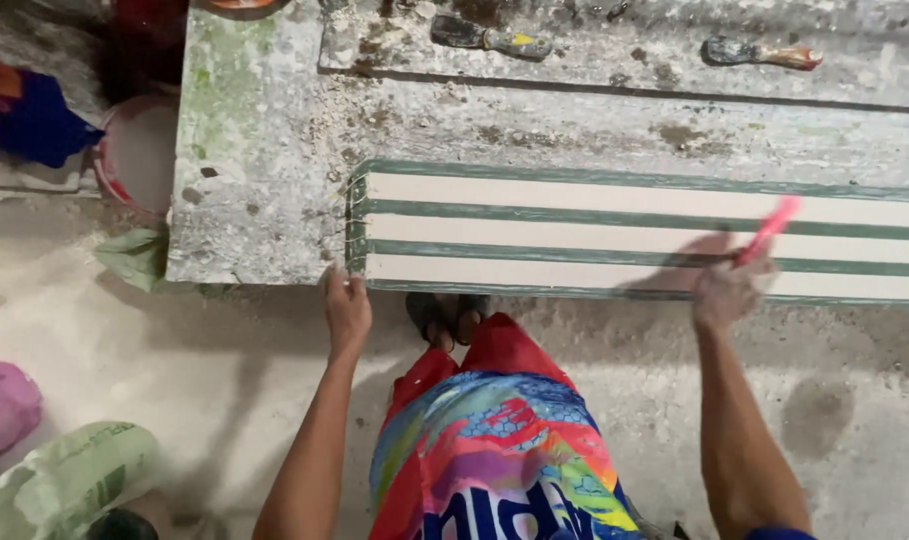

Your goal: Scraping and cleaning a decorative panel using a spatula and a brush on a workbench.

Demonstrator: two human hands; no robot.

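Observation:
A long mould with cream strips and green dividing ribs lies on a dusty worktable. My left hand rests on the near left corner of the mould, fingers against its edge. My right hand is shut on a pink-handled tool, blurred by motion, held over the nearest strips toward the right. My legs and a bright multicoloured garment show below, with sandalled feet under the table edge.
Two scrapers lie on a raised slab at the table's back. A red bucket stands left of the table beside blue cloth. A green sack and a pink object lie on the dusty floor.

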